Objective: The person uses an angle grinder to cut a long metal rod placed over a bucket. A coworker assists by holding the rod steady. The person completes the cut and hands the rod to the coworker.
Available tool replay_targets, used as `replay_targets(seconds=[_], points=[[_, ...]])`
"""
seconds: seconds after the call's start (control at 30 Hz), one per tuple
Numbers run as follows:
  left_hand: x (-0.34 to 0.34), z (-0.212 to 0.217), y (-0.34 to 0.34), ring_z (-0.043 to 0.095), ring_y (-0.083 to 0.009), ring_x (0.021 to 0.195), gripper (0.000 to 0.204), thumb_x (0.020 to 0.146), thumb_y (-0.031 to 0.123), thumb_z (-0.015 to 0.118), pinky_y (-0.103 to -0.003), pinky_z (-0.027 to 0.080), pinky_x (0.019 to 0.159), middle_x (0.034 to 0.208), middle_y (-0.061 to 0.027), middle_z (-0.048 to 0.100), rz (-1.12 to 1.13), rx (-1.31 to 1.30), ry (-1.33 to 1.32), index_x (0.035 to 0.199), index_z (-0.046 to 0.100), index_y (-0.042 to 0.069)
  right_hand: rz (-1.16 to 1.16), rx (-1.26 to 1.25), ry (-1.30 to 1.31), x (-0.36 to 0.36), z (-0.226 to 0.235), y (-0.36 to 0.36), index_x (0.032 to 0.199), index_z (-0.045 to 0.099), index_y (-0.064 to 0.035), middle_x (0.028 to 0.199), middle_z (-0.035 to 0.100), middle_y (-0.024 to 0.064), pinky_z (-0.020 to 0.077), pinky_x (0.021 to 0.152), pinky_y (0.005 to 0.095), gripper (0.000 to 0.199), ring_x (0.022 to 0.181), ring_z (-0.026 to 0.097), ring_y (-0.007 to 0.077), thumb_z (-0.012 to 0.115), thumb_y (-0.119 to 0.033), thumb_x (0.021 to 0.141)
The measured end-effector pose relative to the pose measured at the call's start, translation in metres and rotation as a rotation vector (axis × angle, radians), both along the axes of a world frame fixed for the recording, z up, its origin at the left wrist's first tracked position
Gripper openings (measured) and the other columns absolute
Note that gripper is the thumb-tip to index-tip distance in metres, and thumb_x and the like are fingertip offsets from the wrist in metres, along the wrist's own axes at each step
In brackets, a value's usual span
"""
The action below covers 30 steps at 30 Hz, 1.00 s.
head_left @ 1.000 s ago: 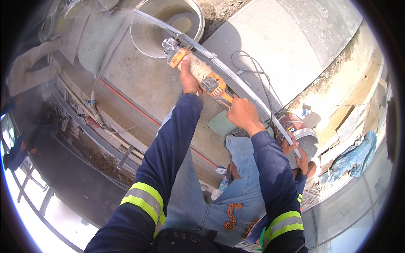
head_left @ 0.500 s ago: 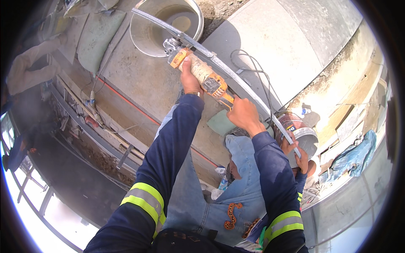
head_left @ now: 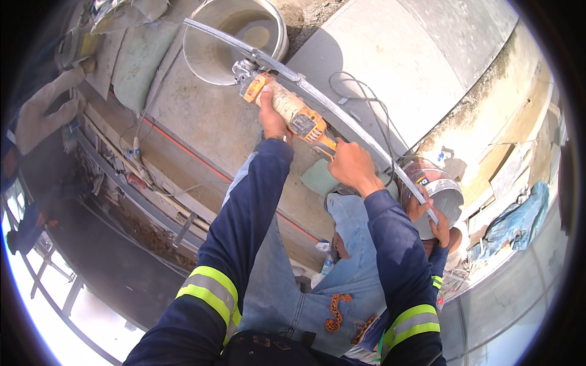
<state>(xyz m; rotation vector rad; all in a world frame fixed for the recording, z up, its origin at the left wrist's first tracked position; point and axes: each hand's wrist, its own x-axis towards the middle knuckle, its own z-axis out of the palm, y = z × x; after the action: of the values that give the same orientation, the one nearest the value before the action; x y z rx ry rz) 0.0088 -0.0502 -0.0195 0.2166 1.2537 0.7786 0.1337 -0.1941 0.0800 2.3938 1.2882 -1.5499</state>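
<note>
Long grey metal bar [head_left: 337, 108]: thin, slanting from upper left to lower right; all places here are told from it.
Dusty orange-and-cream angle grinder [head_left: 292, 113]: on the wearer's side of the bar, its long axis running nearly alongside, front toward the bar's upper-left end, rear handle toward the lower-right end.
Silvery metal grinder head [head_left: 245, 68]: close beside the bar's upper-left stretch; whether a disc touches the metal cannot be told.
Left hand [head_left: 273, 119]: wrapped round the grinder's cream body, thumb on top, on the wearer's side of the bar; it is the hand nearer the grinder head.
Right hand [head_left: 355, 165]: clenched round the rear handle, near the bar's middle; it is the hand nearer the bar.
Co-worker's hands [head_left: 419, 204]: both grasping the bar's lower-right end.
Round white bucket [head_left: 200, 55]: below the bar's upper-left end, which crosses its mouth; its rim crowds the grinder head.
Red-and-grey bucket [head_left: 448, 194]: beside the bar's lower-right end.
Looped black cable [head_left: 384, 113]: on the bar's far side, near its middle, over a pale flat slab [head_left: 390, 49].
Thin orange-red line [head_left: 186, 149]: on the wearer's side, well apart from the bar.
</note>
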Motion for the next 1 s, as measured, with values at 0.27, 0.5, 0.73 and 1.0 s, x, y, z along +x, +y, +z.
replay_targets(seconds=[0.27, 0.5, 0.73, 1.0], points=[[-0.002, -0.001, 0.003, 0.069, -0.0366, 0.083, 0.072, 0.09, 0.061, 0.06, -0.05, 0.06, 0.073, 0.1, -0.0211, 0.065, -0.02, 0.037, 0.015, 0.133, 0.049, 0.004, 0.008, -0.006, -0.002, -0.001, 0.002, 0.006, 0.115, 0.064, 0.0057, 0.093, 0.072, 0.0277, 0.0573, 0.082, 0.0506, 0.041, 0.09, 0.071, 0.0442, 0.065, -0.01, 0.078], [-0.001, 0.0, 0.008, 0.069, -0.0359, 0.082, 0.069, 0.091, 0.059, 0.059, -0.05, 0.06, 0.074, 0.098, -0.0202, 0.065, -0.004, 0.024, -0.016, 0.131, 0.05, 0.004, 0.011, -0.032, 0.016, 0.0, 0.001, 0.013, 0.111, 0.064, 0.0052, 0.093, 0.072, 0.0272, 0.0576, 0.082, 0.0505, 0.038, 0.09, 0.071, 0.0444, 0.068, -0.012, 0.078], [0.0, 0.003, 0.011, 0.069, -0.0365, 0.083, 0.066, 0.091, 0.058, 0.059, -0.05, 0.06, 0.076, 0.098, -0.0203, 0.065, -0.003, 0.011, 0.014, 0.128, 0.051, 0.003, 0.013, -0.023, 0.002, -0.001, -0.002, 0.013, 0.111, 0.064, 0.0056, 0.091, 0.072, 0.0269, 0.058, 0.08, 0.0503, 0.038, 0.088, 0.072, 0.0443, 0.068, -0.012, 0.078], [-0.002, -0.001, 0.011, 0.069, -0.0372, 0.082, 0.068, 0.091, 0.058, 0.059, -0.05, 0.06, 0.075, 0.097, -0.0205, 0.065, -0.004, 0.01, 0.004, 0.13, 0.051, 0.002, 0.011, -0.025, 0.008, -0.001, -0.001, 0.013, 0.114, 0.064, 0.0057, 0.091, 0.072, 0.0273, 0.0578, 0.081, 0.0498, 0.041, 0.088, 0.072, 0.044, 0.068, -0.012, 0.078]])
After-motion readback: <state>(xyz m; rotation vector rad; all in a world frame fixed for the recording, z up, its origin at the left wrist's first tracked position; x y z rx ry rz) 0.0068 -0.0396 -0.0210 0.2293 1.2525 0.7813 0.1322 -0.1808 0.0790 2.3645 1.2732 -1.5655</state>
